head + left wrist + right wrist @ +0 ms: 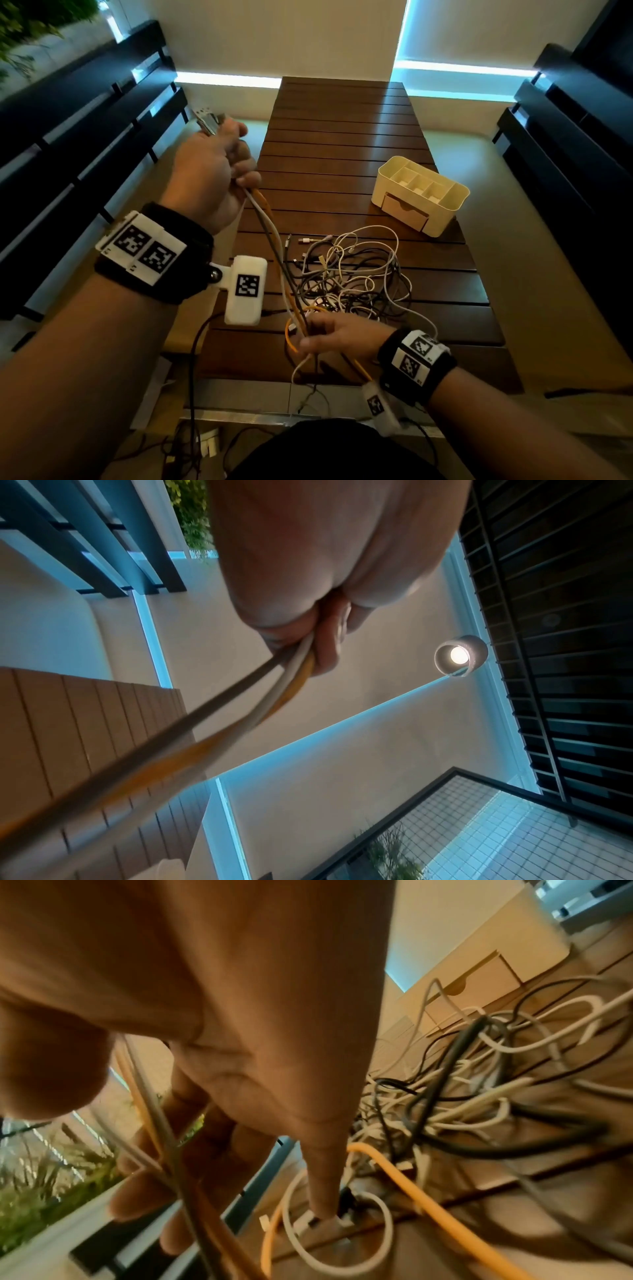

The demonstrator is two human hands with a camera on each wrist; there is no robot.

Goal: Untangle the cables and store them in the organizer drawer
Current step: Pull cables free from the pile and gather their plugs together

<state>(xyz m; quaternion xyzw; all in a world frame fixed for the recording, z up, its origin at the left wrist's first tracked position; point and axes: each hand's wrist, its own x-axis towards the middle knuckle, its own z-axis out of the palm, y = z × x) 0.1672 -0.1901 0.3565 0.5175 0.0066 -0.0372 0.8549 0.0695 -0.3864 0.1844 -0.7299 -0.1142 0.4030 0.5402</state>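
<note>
Cables point(346, 274) heaped mid-desk point(342, 137), three strands stretched taut between gripping left hand point(209, 174) and pinching right hand point(339, 337) to separate them.

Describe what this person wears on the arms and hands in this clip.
Both forearms are bare, with no sleeves or gloves. Each wrist carries a wide black strap topped by a white plate with black-and-white square fiducial markers. A white camera housing, also marker-tagged, hangs from the left strap, with a thin black cable trailing down; the right strap has the same.
</note>
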